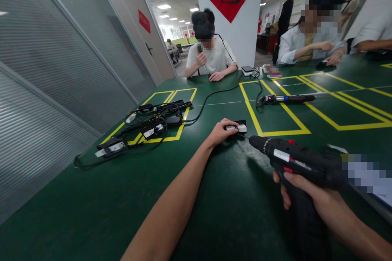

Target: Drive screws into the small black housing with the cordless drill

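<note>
Left hand (221,131), fingers pressed down together, pins a small black-and-white rectangular device (237,127); at 4 o'clock, right hand (309,195), fingers wrapped, grips a black cordless drill (294,161).

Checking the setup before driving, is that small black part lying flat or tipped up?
Lying flat: the small black part rests on the green table, the left hand pinning it.

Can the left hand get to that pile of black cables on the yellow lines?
Probably yes. The left hand rests on a small device, and bare green table lies between it and the cables.
</note>
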Action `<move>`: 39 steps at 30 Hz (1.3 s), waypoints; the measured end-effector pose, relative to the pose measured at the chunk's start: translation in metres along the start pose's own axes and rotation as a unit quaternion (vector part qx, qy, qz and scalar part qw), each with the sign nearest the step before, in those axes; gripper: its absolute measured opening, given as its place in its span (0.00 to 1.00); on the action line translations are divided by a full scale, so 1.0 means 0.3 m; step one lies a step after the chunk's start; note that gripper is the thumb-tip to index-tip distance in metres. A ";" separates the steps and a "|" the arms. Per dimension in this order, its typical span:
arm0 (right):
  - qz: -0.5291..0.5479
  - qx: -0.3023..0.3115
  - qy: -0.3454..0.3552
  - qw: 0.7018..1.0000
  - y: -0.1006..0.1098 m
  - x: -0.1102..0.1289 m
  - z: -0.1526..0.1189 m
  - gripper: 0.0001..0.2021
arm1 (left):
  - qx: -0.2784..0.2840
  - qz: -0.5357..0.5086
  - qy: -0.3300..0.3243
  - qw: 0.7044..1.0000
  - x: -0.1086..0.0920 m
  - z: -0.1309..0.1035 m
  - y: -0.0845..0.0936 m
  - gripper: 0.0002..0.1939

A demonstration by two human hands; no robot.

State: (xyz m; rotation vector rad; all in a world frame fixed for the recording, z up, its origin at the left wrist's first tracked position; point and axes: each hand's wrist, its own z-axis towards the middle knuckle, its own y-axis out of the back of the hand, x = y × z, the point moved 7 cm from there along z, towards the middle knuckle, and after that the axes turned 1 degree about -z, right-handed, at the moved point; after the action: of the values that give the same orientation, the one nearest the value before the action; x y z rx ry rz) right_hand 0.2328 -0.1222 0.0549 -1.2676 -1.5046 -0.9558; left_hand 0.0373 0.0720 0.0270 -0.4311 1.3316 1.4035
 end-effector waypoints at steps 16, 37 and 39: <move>-0.015 -0.004 0.003 1.000 0.000 0.000 0.001 0.14 | 0.013 0.019 0.002 1.000 -0.005 0.000 -0.001 0.16; -0.001 -0.014 -0.005 1.000 0.007 -0.016 -0.001 0.15 | 0.004 0.022 0.001 1.000 -0.004 0.001 -0.001 0.16; -0.002 -0.016 -0.003 1.000 0.008 -0.012 -0.002 0.14 | 0.003 0.023 0.002 1.000 -0.004 0.001 -0.001 0.16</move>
State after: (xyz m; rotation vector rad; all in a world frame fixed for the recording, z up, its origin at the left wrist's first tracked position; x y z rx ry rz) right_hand 0.2353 -0.1234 0.0516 -1.2915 -1.5031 -0.9839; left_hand 0.0380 0.0717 0.0279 -0.4011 1.3567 1.4365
